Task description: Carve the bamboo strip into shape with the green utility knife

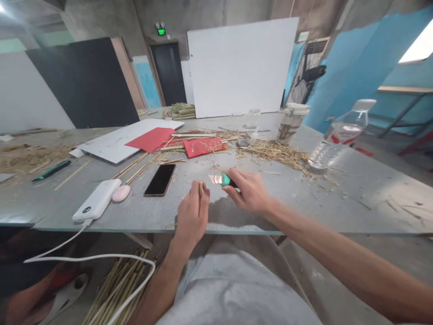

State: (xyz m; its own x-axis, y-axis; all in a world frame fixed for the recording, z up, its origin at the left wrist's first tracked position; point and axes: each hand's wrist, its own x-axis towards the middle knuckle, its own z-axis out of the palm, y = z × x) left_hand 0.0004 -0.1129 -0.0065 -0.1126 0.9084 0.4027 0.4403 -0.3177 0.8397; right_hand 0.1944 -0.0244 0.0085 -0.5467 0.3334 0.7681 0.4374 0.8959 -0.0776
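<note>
My right hand (248, 189) is closed around a utility knife (225, 180) with a green and black handle. Its bare blade points left, toward my other hand, with a small gap between them. Just left of the blade, my left hand (193, 210) is closed on a short tan stalk piece (201, 189), and only its end shows between the fingers. Both hands are above the front part of the grey table (230, 221). A dark-screened phone (160, 179) lies left of my left hand.
A white power bank (97, 200) with a cable and a pink round case (121, 193) lie at left, near another cutter (52, 171). Behind are red paper (151, 139), straw scraps (275, 152), a cup (292, 123) and a water bottle (340, 135). Stalks (118, 289) lie below the table.
</note>
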